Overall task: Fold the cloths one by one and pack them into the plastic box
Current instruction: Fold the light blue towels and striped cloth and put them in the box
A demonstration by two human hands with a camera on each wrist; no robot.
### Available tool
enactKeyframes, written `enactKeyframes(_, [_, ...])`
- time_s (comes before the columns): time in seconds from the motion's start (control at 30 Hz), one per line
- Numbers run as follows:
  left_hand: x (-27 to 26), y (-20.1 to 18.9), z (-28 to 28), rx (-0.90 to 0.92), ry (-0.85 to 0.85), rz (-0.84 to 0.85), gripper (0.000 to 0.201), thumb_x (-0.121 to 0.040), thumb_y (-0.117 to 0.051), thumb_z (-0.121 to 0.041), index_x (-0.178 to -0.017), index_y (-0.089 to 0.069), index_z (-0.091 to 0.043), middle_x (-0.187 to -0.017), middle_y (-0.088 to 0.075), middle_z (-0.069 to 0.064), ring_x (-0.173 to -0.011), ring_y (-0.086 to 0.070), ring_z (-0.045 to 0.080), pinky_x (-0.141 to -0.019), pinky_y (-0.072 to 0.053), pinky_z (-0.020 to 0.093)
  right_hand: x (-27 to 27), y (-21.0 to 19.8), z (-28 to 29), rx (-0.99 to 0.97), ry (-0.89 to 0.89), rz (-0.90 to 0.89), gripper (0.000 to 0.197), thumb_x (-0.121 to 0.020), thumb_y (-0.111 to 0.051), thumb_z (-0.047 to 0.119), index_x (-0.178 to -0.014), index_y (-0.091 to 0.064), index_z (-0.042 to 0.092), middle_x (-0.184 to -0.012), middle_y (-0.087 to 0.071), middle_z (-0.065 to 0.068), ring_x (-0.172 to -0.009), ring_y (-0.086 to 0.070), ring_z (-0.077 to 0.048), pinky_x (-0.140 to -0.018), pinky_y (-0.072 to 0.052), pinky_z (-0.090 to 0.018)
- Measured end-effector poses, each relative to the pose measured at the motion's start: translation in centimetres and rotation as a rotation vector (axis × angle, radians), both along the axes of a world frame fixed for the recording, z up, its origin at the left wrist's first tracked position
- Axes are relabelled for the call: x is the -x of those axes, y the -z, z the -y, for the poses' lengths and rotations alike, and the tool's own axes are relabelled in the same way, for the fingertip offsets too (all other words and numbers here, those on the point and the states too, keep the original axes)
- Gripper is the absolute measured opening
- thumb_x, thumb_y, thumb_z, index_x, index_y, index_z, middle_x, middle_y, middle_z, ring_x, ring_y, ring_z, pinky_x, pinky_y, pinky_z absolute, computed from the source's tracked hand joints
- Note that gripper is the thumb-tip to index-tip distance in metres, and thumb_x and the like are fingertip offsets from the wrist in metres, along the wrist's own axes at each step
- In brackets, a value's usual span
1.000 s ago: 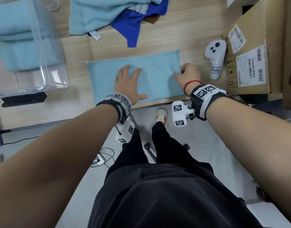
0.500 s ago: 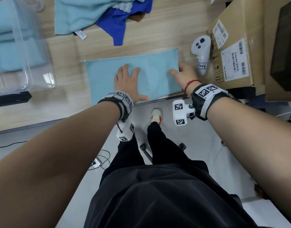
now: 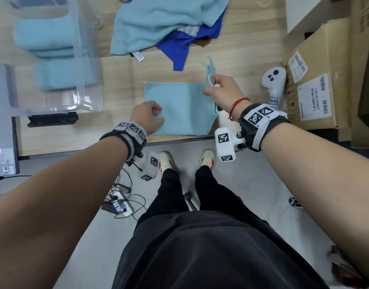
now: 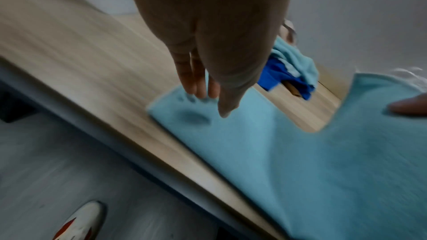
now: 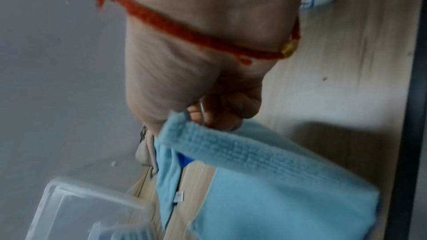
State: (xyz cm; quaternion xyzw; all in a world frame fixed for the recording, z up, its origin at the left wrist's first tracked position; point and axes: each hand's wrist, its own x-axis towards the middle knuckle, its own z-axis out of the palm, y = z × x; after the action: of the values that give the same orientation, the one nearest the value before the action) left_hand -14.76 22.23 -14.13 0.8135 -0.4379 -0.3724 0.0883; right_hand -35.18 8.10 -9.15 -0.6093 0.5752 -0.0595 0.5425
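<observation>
Light wood-grain table (image 3: pixel 121 69) at the edge of a grey-floored room. Light blue rectangular cloth (image 3: pixel 179 109) lies flat near the front edge. Left hand (image 3: pixel 147 116) rests on its left side, fingers (image 4: pixel 196 83) straight, touching the fabric. Right hand (image 3: pixel 223 91) has its grip pinched on the cloth's right edge, which is lifted off the table. Clear plastic box (image 3: pixel 83 59) sits to the left with folded blue cloths inside.

left hand (image 3: pixel 147 116) pressing flat, right hand (image 3: pixel 222 91) pinching
</observation>
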Motion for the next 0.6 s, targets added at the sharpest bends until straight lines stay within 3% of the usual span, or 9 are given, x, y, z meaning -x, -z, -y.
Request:
enactKeyframes(0.07, [-1.4,0.6,-1.5,-0.042,-0.025,-0.099,0.038,-0.077,-0.076,-0.019,-0.113,-0.064,-0.016,-0.108,-0.067,0.0,-0.089,-0.06,0.011,-0.091,-0.049,0.027,-2.0,0.3,-0.7,0.003,-0.031,-0.005,0.017,-0.073,-0.064,0.026,-0.067,-0.049,0.021,-0.067,-0.053,0.0,-0.058,-0.052,-0.02,-0.05,-0.042,-0.024])
enactKeyframes(0.13, [-2.2,1.3,-2.3,-0.054,-0.046,-0.197,0.049,-0.073,-0.081,-0.024,-0.117,-0.063,-0.016,-0.107,-0.065,-0.002,-0.09,-0.06,0.011,-0.095,-0.051,0.032,-4.0,1.0,-1.6,0.021,-0.073,-0.022,0.02,-0.075,-0.063,0.024,-0.065,-0.047,0.022,-0.064,-0.051,0.002,-0.059,-0.052,-0.02,-0.053,-0.045,-0.026])
enactKeyframes(0.27, [-2.9,1.8,-2.7,-0.036,-0.151,-0.423,0.095,-0.043,-0.091,-0.053,-0.125,-0.057,-0.02,-0.103,-0.061,-0.011,-0.089,-0.059,0.004,-0.094,-0.05,0.026,-7.6,2.3,-3.4,0.058,-0.165,-0.075,0.013,-0.079,-0.063,0.024,-0.073,-0.053,0.019,-0.068,-0.053,0.002,-0.071,-0.052,-0.021,-0.066,-0.045,-0.029])
enactKeyframes(0.4, [-3.3,1.9,-3.1,0.003,-0.194,-0.581,0.106,-0.036,-0.092,-0.053,-0.128,-0.054,-0.017,-0.106,-0.062,-0.007,-0.091,-0.059,0.004,-0.093,-0.049,0.024,-10.4,3.4,-4.9,0.068,-0.217,-0.119,0.01,-0.08,-0.063,0.026,-0.079,-0.057,0.018,-0.065,-0.053,0.006,-0.072,-0.055,-0.021,-0.066,-0.043,-0.027])
enactKeyframes(0.5, [-3.7,2.0,-3.0,0.01,-0.271,-0.708,0.103,-0.041,-0.092,-0.042,-0.129,-0.05,-0.01,-0.093,-0.059,-0.006,-0.077,-0.058,0.0,-0.08,-0.049,0.017,-11.9,4.5,-5.7,0.036,-0.207,-0.138,0.01,-0.077,-0.061,0.027,-0.079,-0.057,0.018,-0.061,-0.06,0.001,-0.059,-0.065,-0.025,-0.062,-0.056,-0.034])
enactKeyframes(0.6, [-4.2,1.9,-2.7,-0.007,-0.288,-0.786,0.088,-0.066,-0.086,-0.018,-0.139,-0.039,-0.004,-0.077,-0.055,-0.01,-0.06,-0.056,-0.007,-0.067,-0.045,0.012,-12.7,5.3,-6.1,0.02,-0.228,-0.145,0.01,-0.078,-0.061,0.028,-0.08,-0.057,0.019,-0.062,-0.061,0.002,-0.053,-0.064,-0.021,-0.06,-0.055,-0.03])
